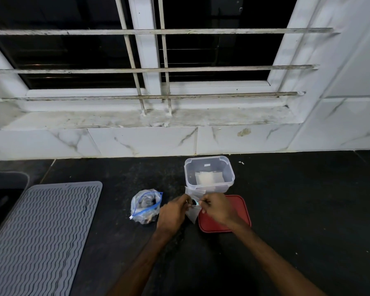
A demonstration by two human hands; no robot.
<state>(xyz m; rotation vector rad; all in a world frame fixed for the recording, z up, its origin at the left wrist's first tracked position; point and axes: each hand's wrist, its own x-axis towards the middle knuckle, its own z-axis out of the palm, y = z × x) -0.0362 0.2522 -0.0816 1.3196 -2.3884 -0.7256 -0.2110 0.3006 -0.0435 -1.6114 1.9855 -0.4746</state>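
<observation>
**Item 1. Small clear pouch** (193, 214). It is held above the black countertop (308, 210), just in front of the clear container (209, 187). Its upper edge is pinched from both sides and its body hangs free below. By this hold the mouth is probably being drawn open or pressed closed; which of the two cannot be told. A small dark object is seen at the mouth, too small to identify.

**Item 2. Left hand** (174, 210). The fingers are curled and the pouch's left edge is pinched.

**Item 3. Right hand** (217, 208). The fingertips are drawn together on the pouch's right edge, above the red lid (241, 212).

**Item 4. Clear container.** It is set open and upright, with a white packet (207, 177) laid flat inside. It is judged to be placed near so that finished pouches can be dropped in.

**Item 5. Red lid.** It is laid flat beside the container, presumably set off to leave the container's opening free.

**Item 6. Zip bag** (146, 207). It has a blue seal and is stood open to the left of the hands. Dark contents are visible; it is likely the supply.

**Item 7. Grey ribbed mat** (43, 236). It is laid at far left, well apart from the work.
</observation>
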